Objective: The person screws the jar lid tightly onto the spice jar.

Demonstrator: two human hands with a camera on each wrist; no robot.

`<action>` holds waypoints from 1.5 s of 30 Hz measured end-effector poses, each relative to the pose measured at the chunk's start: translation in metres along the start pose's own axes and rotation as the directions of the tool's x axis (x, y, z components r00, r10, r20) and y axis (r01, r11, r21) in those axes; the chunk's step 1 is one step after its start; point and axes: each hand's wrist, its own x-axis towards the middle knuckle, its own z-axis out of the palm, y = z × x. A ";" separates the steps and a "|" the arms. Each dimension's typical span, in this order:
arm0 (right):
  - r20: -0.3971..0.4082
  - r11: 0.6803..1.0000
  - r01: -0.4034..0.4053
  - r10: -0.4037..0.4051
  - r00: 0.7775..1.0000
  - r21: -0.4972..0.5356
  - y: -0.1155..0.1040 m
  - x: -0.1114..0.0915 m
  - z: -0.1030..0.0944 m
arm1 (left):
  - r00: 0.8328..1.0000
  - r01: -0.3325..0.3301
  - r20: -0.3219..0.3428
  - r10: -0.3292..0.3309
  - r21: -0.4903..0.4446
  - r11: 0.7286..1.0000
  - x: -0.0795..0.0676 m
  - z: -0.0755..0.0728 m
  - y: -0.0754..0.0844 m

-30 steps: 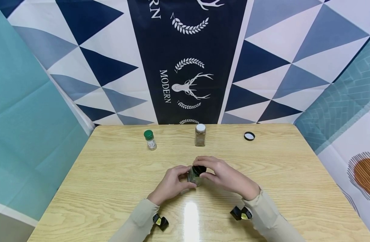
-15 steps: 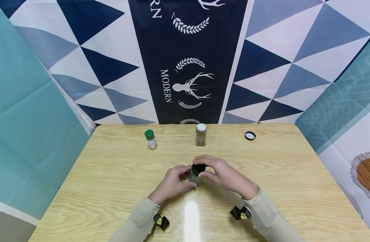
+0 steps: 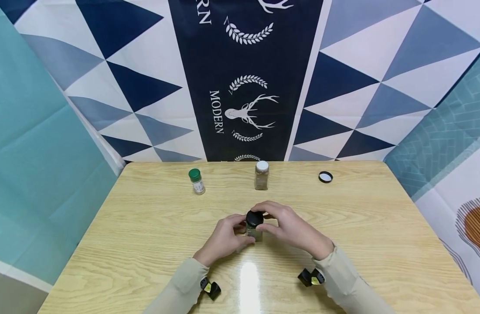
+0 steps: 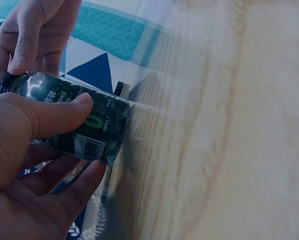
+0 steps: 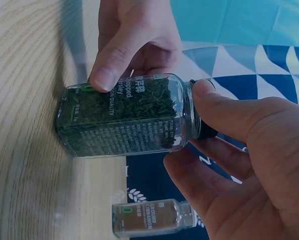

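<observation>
Wood-grain tabletop (image 3: 137,244). Along far edge: green-capped spice jar (image 3: 197,181), upright, left of middle; white-topped ground cinnamon jar (image 3: 261,178), upright, near middle; black screw cap (image 3: 325,177), pale inside facing up, toward far right corner. All three apart. Beyond far edge: triangle-patterned hanging (image 3: 342,83) with dark deer-and-laurel panel (image 3: 245,65).

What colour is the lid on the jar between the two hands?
Black. The lid shows best in the head view.
</observation>
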 end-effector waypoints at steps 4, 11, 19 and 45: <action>-0.009 1.000 -0.022 0.022 1.000 0.001 0.001 0.000 0.001 | 1.000 0.016 -0.003 -0.016 -0.018 1.000 0.001 0.000 0.001; -0.051 0.999 -0.040 0.041 0.998 0.015 0.003 0.001 0.008 | 0.997 0.076 0.005 -0.076 -0.140 0.987 0.003 0.001 0.003; -0.057 0.977 -0.152 0.162 0.985 0.152 0.003 0.001 0.011 | 0.999 0.054 0.007 -0.054 -0.205 0.977 0.006 0.006 0.004; -0.142 0.958 -0.237 0.260 0.955 0.160 0.004 0.026 0.027 | 0.997 0.046 -0.062 -0.056 -0.147 0.988 0.012 -0.005 -0.003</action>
